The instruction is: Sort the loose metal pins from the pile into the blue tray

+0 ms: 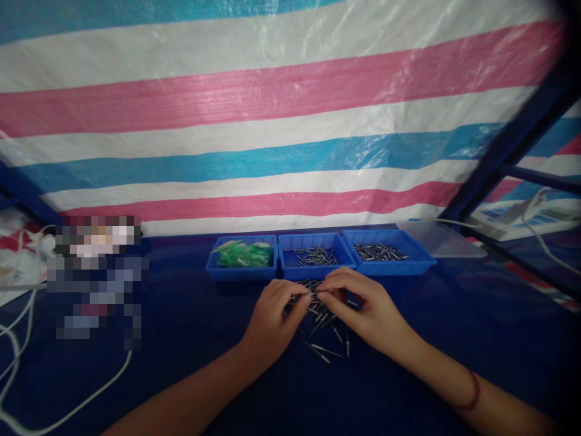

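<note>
Over a loose pile of silver blind rivets (pixel 324 318) on the dark blue table, my left hand (pixel 272 315) and my right hand (pixel 370 309) come close together. Thumb and forefinger of each hand are pinched, and a thin rivet seems to run between the fingertips, mostly hidden by them. A few rivets (pixel 323 349) lie scattered nearer to me. Just behind my hands stands a blue bin (pixel 284 272) with more rivets inside.
A blue bin (pixel 213 272) of green plastic packets stands at left, and another bin (pixel 424 264) of rivets at right. Beside that lies a clear plastic sheet (pixel 447 241). White cables (pixel 104 387) cross the table's left side. Striped tarpaulin (pixel 272 103) hangs behind.
</note>
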`<state>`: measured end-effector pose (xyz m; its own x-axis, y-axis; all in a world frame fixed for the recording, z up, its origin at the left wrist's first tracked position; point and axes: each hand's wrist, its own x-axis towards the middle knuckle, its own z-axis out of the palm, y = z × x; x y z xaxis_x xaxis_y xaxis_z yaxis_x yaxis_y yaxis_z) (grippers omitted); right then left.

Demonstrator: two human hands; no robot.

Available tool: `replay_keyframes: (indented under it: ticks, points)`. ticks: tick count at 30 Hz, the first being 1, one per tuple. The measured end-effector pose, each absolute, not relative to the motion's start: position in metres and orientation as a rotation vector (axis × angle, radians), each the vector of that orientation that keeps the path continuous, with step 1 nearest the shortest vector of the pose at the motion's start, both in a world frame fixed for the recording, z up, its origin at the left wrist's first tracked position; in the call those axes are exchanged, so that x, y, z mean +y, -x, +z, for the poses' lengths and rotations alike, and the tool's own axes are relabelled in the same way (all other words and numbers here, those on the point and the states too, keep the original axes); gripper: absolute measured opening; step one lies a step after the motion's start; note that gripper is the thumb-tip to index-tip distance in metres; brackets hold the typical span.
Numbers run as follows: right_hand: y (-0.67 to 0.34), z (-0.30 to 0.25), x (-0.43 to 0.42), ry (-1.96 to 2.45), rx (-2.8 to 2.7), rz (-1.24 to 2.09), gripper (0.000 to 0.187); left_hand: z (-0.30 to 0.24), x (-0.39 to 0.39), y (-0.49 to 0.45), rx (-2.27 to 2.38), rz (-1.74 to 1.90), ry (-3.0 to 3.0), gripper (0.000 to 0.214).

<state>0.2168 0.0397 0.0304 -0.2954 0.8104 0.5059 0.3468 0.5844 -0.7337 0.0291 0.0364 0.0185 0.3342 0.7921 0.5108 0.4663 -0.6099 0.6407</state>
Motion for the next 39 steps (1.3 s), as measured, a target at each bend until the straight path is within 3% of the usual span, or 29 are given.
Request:
replay_keyframes:
  ticks: [12, 17, 23, 26, 32, 36, 39]
  points:
    - [-0.214, 0.028, 0.041, 0.875, -2.091, 0.621, 0.012, 0.020, 0.031, -0.027, 1.155, 1.182, -2.247, 0.007]
    - [-0.245, 0.034, 0.062, 1.062, -2.041, 0.182, 0.012, 0.021, 0.028, -0.028, 1.307, 0.932, -2.416, 0.026]
    - [-0.307, 0.022, 0.104, 1.497, -1.900, -0.400, 0.021, 0.017, 0.025, -0.027, 1.387, 0.692, -2.575, 0.020]
    - [-0.317, 0.016, 0.113, 1.562, -1.934, -0.520, 0.026, 0.014, 0.026, -0.026, 1.395, 0.621, -2.613, 0.015]
    - [-0.281, 0.026, 0.092, 1.285, -2.018, -0.322, 0.019, 0.014, 0.028, -0.026, 1.395, 0.640, -2.586, 0.014]
    - [-0.249, 0.034, 0.068, 1.016, -2.215, 0.057, 0.014, 0.017, 0.029, -0.027, 1.372, 0.779, -2.522, 0.015]
    - [-0.234, 0.036, 0.055, 0.868, -2.358, 0.349, 0.021, 0.019, 0.029, -0.027, 1.328, 0.869, -2.457, 0.013]
